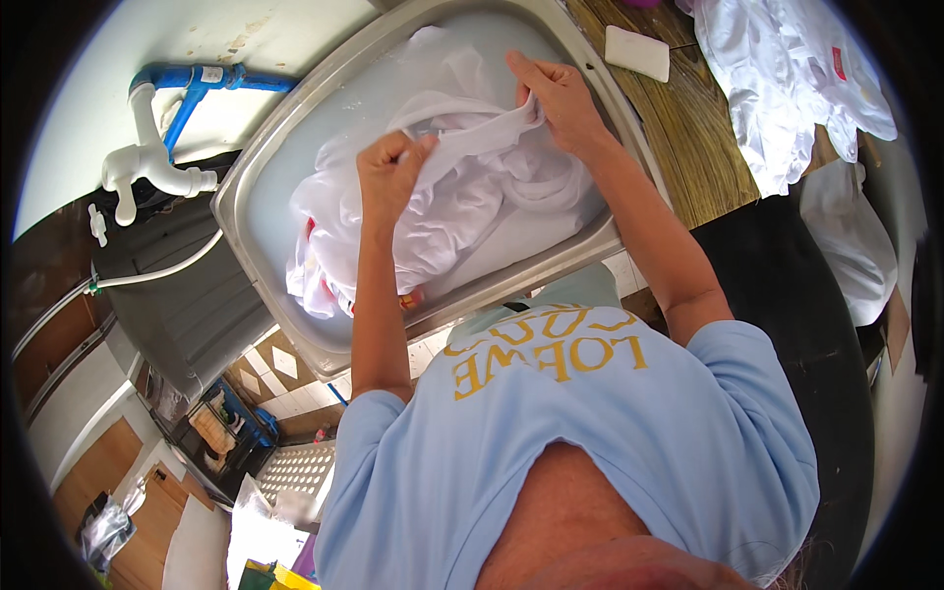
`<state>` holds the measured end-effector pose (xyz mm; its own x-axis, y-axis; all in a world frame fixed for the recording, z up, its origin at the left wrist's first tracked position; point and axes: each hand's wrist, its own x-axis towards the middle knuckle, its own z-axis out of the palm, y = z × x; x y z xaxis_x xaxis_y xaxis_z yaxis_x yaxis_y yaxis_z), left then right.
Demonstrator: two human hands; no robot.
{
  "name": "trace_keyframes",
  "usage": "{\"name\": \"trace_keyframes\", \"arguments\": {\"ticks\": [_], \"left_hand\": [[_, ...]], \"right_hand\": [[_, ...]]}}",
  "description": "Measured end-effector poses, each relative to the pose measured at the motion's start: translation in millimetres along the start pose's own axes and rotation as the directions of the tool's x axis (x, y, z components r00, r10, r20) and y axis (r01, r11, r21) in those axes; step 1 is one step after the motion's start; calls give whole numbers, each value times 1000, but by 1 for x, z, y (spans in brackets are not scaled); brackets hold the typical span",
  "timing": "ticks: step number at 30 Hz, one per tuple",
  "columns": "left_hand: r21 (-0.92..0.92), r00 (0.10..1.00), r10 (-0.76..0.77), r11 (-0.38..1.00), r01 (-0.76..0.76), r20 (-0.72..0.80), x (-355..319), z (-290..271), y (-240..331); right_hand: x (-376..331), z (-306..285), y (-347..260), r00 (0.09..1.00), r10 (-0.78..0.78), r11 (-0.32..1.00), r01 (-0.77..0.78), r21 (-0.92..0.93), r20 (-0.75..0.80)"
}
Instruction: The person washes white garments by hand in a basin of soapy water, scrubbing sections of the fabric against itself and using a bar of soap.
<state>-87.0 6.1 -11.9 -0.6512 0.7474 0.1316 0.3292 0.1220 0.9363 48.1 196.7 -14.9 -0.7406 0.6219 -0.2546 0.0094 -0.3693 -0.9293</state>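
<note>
Both of my hands are raised over a metal sink basin [253, 251] filled with cloudy water. A wet white garment [447, 221] lies bunched in it, with small red and orange patches along its left and near edges. My left hand [390, 175] is closed on one part of the garment's edge. Farther to the right, my right hand [563, 103] pinches the same edge, so a strip of cloth stretches between the two hands. The rest of the garment is heaped below them, partly under water.
A white tap [147, 169] on blue pipe [211, 77] stands left of the basin. On the wooden counter [678, 138] at right lie a pale soap bar [637, 53] and white clothes [777, 84]. A dark grey tub [187, 305] sits at left, crossed by a white hose [162, 278].
</note>
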Motion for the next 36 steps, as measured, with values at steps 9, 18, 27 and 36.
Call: {"name": "trace_keyframes", "arguments": {"ticks": [9, 18, 27, 36], "left_hand": [[268, 993, 115, 956, -119, 31, 62, 1, -22], [-198, 935, -350, 914, 355, 58, 88, -6, -70], [-169, 953, -282, 940, 298, 110, 76, 3, -48], [67, 932, -257, 966, 248, 257, 90, -7, -44]], "right_hand": [[3, 11, -9, 996, 33, 980, -15, -199, 85], [7, 8, -8, 996, 53, 986, -40, -165, 75], [9, 8, -2, 996, 52, 992, -42, -120, 78], [12, 9, 0, 995, -8, 985, 25, -173, 97]]}}
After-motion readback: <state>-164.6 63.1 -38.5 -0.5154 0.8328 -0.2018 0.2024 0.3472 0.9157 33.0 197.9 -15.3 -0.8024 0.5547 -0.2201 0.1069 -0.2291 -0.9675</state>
